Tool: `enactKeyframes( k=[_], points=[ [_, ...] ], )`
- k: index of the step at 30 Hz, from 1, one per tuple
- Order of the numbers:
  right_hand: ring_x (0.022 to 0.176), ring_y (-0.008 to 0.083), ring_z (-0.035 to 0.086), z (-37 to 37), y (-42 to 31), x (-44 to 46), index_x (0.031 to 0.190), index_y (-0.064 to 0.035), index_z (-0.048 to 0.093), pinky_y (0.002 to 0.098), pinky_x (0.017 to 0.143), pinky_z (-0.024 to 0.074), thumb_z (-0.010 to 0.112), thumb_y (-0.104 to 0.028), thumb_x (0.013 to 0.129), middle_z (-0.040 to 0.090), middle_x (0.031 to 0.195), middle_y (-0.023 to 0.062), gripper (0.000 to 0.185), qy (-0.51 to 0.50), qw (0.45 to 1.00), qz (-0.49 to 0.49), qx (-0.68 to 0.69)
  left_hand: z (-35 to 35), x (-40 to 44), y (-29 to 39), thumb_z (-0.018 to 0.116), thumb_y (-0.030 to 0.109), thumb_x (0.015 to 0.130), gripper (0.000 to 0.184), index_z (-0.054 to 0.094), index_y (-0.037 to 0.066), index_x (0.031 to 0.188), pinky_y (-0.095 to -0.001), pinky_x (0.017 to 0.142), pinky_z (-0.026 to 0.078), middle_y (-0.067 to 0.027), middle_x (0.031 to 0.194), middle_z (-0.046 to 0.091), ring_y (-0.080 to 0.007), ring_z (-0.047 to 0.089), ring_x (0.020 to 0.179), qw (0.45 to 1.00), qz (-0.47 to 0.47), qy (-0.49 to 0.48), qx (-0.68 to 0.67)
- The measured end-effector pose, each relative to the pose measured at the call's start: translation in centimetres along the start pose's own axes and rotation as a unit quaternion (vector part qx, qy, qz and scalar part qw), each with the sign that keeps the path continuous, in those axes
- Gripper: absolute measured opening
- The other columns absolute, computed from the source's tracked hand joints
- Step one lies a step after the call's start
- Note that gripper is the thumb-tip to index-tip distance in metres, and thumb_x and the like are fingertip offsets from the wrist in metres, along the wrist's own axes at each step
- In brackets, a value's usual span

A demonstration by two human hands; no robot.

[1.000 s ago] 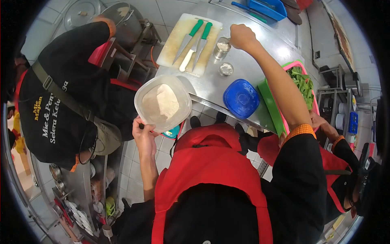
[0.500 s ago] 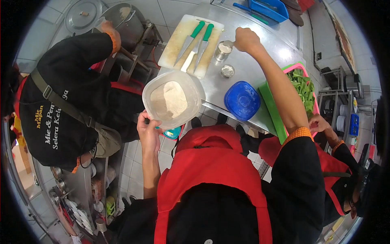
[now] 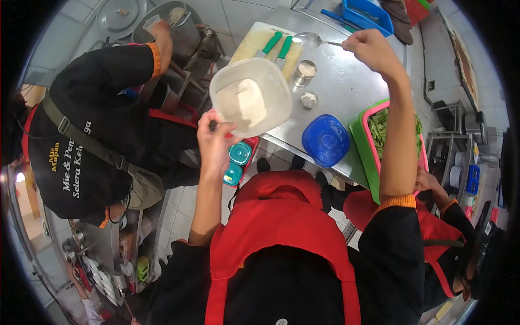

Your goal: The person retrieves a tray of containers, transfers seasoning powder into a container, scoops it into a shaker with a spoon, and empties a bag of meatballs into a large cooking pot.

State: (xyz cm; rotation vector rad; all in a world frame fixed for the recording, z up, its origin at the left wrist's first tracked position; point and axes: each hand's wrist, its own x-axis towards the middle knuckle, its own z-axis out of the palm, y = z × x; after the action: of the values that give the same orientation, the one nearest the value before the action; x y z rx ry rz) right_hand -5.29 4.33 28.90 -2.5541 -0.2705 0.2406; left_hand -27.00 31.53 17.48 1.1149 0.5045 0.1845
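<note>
My left hand grips the near corner of a translucent plastic container, which is tilted and holds pale powder. It is raised over the table's edge, covering part of the cutting board. High over the table, my right hand is closed around the handle of a metal spoon. Its bowl points left, above the board's far right corner. Below the spoon stand a metal cup of white powder and a smaller cup, also with white powder. A blue lid lies near the table's front edge.
Two knives with green handles lie on the cutting board. Leafy greens fill a pink-rimmed basket at right, beside another person's hand. To the left, a co-worker reaches into a large pot.
My right hand has moved up and right with the spoon, away from the metal cup; the spoon now shows fully. The container in my left hand has shifted right and slightly up in view.
</note>
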Motion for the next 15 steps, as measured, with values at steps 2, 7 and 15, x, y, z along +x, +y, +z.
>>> enactKeyframes(
  k=[2,7,15],
  points=[
    [0.07,0.0283,0.065,1.3,-1.3,-0.9,0.078,0.0008,0.069,0.0363,0.065,0.0494,0.063,-0.021,0.071,0.065,0.07,0.0187,0.024,-0.025,0.998,-0.054,0.017,0.8,1.5,-0.9,0.052,-0.011,0.076,0.019,0.043,0.005,0.082,-0.0458,0.073,0.058,-0.0069,0.105,0.051,-0.0226,0.057,0.096,1.0,0.011,0.008,0.017],
    [0.079,0.0413,0.062,12.7,-6.4,-0.7,0.077,0.0076,0.063,0.0436,0.073,0.0504,0.057,-0.009,0.07,0.063,0.083,0.0285,0.02,-0.112,0.99,-0.036,-0.076,3.0,4.4,-2.2,0.061,-0.004,0.071,0.02,0.047,0.005,0.081,-0.0293,0.06,0.057,-0.0084,0.121,0.035,-0.0204,0.047,0.11,0.999,0.022,-0.009,-0.024],
    [0.086,0.0397,0.063,18.5,-5.4,-1.1,0.08,0.0062,0.066,0.043,0.078,0.0503,0.058,-0.013,0.073,0.062,0.086,0.0296,0.022,-0.096,0.995,-0.02,0.028,4.7,1.8,-2.6,0.063,-0.002,0.068,0.022,0.048,0.006,0.082,-0.0272,0.058,0.056,-0.0098,0.126,0.034,-0.0219,0.044,0.112,0.994,0.098,0.0,0.053]
  ],
)
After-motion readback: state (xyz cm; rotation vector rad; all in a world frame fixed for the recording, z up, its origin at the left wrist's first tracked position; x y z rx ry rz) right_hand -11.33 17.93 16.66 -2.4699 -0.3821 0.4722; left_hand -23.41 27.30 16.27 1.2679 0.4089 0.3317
